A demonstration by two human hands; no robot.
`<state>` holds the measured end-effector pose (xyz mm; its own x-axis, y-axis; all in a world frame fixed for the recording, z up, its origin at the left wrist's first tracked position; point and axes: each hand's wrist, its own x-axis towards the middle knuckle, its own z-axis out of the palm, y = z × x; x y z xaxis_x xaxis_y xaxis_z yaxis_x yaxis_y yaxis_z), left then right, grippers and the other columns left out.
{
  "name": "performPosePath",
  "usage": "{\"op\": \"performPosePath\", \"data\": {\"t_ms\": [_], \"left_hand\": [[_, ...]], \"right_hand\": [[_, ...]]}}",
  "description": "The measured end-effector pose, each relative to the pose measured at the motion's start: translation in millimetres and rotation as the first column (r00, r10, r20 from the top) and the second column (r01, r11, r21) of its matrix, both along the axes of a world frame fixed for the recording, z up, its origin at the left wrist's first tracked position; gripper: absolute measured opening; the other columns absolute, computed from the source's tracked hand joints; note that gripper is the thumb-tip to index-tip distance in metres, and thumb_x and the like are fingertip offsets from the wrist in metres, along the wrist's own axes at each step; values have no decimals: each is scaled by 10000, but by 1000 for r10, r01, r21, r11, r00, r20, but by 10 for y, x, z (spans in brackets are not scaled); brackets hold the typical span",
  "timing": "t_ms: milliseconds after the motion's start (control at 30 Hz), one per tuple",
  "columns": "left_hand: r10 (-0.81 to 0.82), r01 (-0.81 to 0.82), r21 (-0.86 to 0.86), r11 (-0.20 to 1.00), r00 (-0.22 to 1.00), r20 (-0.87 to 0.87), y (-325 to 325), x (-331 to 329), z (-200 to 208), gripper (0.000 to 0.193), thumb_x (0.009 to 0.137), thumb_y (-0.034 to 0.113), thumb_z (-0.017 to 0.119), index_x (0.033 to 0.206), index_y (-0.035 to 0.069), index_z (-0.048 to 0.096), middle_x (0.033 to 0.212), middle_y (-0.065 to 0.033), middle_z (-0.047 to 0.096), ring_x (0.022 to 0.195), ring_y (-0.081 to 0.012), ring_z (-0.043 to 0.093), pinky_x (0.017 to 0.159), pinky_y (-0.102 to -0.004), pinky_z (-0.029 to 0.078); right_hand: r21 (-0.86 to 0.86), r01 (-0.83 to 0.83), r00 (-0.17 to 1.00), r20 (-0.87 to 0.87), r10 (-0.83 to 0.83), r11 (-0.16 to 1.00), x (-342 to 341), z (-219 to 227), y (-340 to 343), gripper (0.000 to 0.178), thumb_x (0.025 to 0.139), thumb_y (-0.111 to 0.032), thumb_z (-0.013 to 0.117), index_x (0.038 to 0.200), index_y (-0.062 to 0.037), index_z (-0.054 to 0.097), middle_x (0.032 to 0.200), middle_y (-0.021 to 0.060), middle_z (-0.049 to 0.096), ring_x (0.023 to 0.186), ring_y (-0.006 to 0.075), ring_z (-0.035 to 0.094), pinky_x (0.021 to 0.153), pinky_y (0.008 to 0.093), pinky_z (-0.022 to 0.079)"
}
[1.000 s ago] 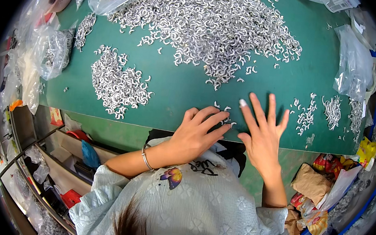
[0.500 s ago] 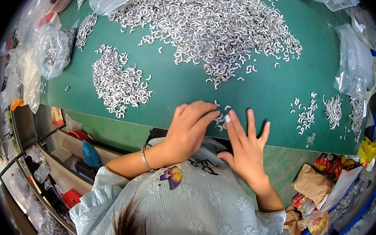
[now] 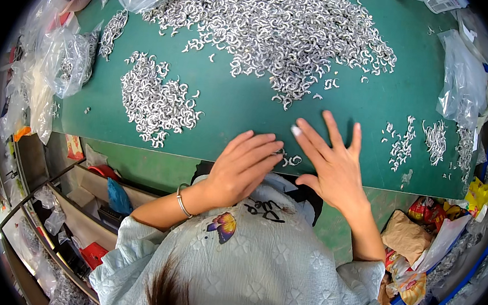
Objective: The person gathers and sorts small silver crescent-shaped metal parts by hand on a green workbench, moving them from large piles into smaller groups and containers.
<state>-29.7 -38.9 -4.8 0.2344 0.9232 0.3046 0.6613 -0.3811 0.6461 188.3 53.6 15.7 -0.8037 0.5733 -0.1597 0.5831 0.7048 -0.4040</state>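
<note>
Small silver crescent-shaped metal pieces (image 3: 292, 160) lie by the table's near edge, between my two hands. My left hand (image 3: 245, 167) is at their left, palm down, its fingers stretched out side by side and partly covering some of them. My right hand (image 3: 334, 168) hovers or rests over the green table (image 3: 247, 110) to their right, fingers spread and holding nothing; whether it touches the surface I cannot tell. A large heap of the same crescents (image 3: 287, 35) covers the far middle of the table, its point reaching toward my hands.
A smaller crescent pile (image 3: 156, 100) lies at left, near bagged pieces (image 3: 73, 64). Little groups of crescents (image 3: 402, 145) sit at right, below a clear plastic bag (image 3: 459, 77). Shelving (image 3: 39, 205) stands at lower left; a brown paper bag (image 3: 406, 237) is at lower right.
My right hand has moved away from the few crescents, rightward and farther over the table, fingers spreading. My left hand's fingers have straightened; the near crescents are more exposed.
</note>
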Motion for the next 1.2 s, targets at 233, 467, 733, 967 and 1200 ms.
{"op": "performPosePath", "data": {"t_ms": [233, 467, 733, 967, 1200], "left_hand": [[-42, 41, 14, 999, 993, 110, -32, 49, -83, 372, 743, -10, 677, 1114, -12, 656, 1258, -140, 610, 1194, -323, 564, 1002, -488, 422], [-310, 313, -32, 949, 916, -255, 106, 184, -74, 467, 796, 82, 564, 1247, -33, 593, 1451, -156, 463, 1361, -335, 418, 1108, -584, 283], [-43, 25, -67, 997, 960, -276, 28, -405, -49, 461, 744, -25, 593, 1205, -13, 620, 1400, -123, 531, 1357, -325, 434, 1109, -632, 233], [232, -232, 88, 969, 973, 13, -187, -483, 12, 370, 693, -97, 620, 1049, -14, 682, 1122, -141, 645, 1087, -325, 608, 998, -539, 411], [-70, 63, 47, 997, 983, 168, -55, -127, 0, 419, 645, -72, 651, 1056, 7, 670, 1051, -116, 649, 1004, -309, 628, 844, -404, 497]], "right_hand": [[263, 302, 902, 233, -364, 916, 674, -48, -144, 994, 705, -604, 607, 1532, -149, 293, 1600, 5, 262, 1489, 348, 145, 1137, 668, 55], [429, 412, 838, 169, -519, 804, 935, -111, 17, 949, 844, -740, 341, 1529, -88, 271, 1595, 57, 265, 1489, 359, 135, 1135, 652, 15], [161, 276, 952, -185, -245, 948, -93, -31, 526, 664, 909, -306, 624, 1486, -100, 367, 1576, 90, 297, 1475, 341, 197, 1140, 614, 84], [41, 161, 986, -56, -158, 986, -199, 43, 199, 718, 854, -317, 682, 1442, -21, 395, 1564, 109, 302, 1469, 343, 202, 1138, 616, 132], [16, 89, 991, -98, -87, 996, -484, -72, 224, 700, 804, -296, 728, 1429, -134, 458, 1566, 84, 302, 1462, 361, 204, 1131, 628, 148]]}}
